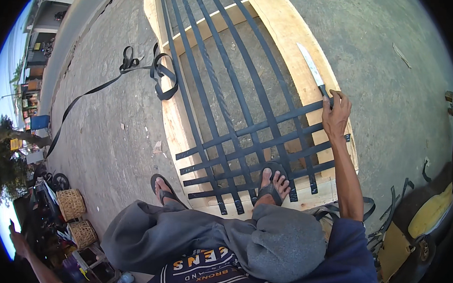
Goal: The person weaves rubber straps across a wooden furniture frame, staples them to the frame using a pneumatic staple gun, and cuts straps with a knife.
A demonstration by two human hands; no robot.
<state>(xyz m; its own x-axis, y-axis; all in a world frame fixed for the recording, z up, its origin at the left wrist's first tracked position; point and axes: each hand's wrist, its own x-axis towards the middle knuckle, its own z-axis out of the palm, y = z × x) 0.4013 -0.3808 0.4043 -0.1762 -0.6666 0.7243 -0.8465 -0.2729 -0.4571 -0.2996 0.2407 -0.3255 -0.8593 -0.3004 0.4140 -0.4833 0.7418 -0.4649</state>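
Note:
A wooden frame [171, 122] lies on the ground, with black straps [251, 66] running lengthwise and several more woven across its near end. My right hand [336, 115] is on the frame's right rail, its thumb and fingers pinching the end of the farthest cross strap [302, 110]. Just beyond my fingertips, a knife [309, 63] rests on that rail, its dark handle beside them. Far out at the lower left, my left hand [20, 243] is raised off the frame. Its fingers are closed around something small and dark that I cannot make out.
A loose strap [93, 89] trails from a coil on the left rail across the concrete. My sandalled foot [273, 185] is on the near end of the weave. Woven baskets [71, 204] stand at left; strap scraps [387, 209] and a yellow object [430, 209] lie at right.

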